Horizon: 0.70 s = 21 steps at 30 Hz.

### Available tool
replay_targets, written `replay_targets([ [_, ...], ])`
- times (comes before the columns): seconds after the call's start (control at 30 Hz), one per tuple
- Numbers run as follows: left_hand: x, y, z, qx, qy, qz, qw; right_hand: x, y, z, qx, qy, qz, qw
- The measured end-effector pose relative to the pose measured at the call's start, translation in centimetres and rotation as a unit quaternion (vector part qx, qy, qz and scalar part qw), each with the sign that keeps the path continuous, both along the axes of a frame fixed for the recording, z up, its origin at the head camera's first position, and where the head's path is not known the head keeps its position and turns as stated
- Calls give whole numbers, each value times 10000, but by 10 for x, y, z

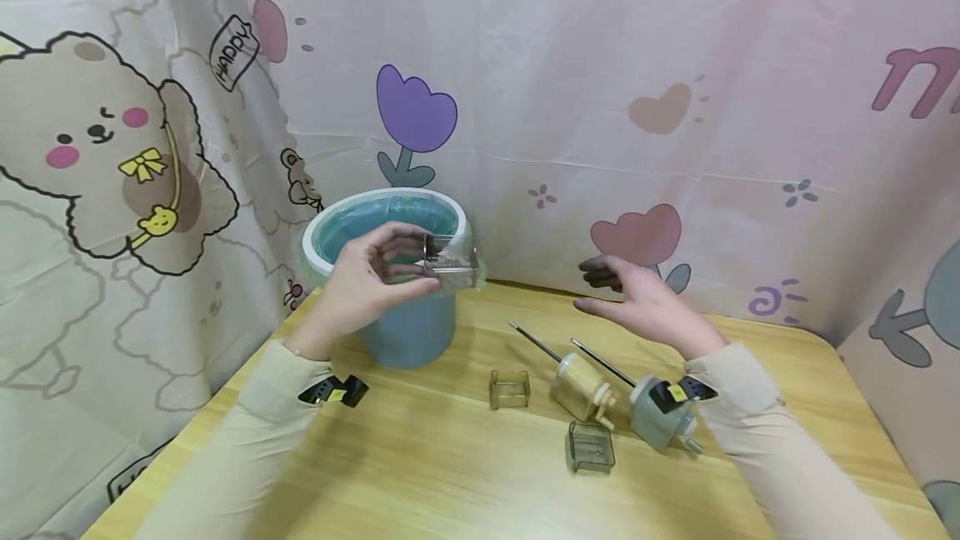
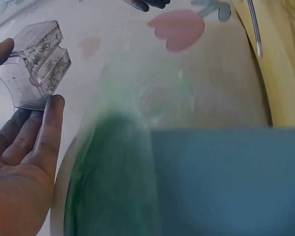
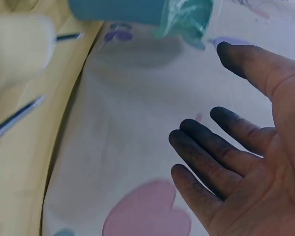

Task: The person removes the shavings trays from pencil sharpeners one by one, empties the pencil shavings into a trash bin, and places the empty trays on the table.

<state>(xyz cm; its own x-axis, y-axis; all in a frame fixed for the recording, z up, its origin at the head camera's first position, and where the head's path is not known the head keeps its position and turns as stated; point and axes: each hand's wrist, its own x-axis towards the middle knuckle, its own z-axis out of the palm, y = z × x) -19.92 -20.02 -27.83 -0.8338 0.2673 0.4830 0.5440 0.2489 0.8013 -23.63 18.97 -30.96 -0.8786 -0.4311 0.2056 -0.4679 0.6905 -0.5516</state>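
Note:
My left hand [image 1: 372,272] pinches a clear plastic shavings tray [image 1: 452,261] between thumb and fingers, beside the rim of a lined bin. Bits of shavings cling inside the tray [image 2: 48,55] in the left wrist view. My right hand [image 1: 643,300] is raised over the right side of the table, holding nothing, its fingers spread apart and darkly smudged in the right wrist view. Below it lie a cream crank pencil sharpener [image 1: 579,386] and a blue-grey one [image 1: 656,419], each with a slim dark rod sticking out. A yellowish tray [image 1: 510,389] and a grey tray [image 1: 591,447] lie nearby.
The blue bin [image 1: 408,327] with a white rim and green liner stands at the table's back left. A printed curtain [image 1: 525,107] hangs behind the wooden table [image 1: 420,457]. Both wrists wear dark straps with small devices.

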Motion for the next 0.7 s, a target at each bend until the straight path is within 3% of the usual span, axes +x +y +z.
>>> replay_targets([
  [0.47, -13, -52, 17, -424, -205, 1013, 9937, -25, -92, 24, -251, 145, 518, 9982],
  [0.7, -22, -68, 22, -513, -395, 1294, 9895, -34, -130, 34, -297, 310, 591, 9973],
])
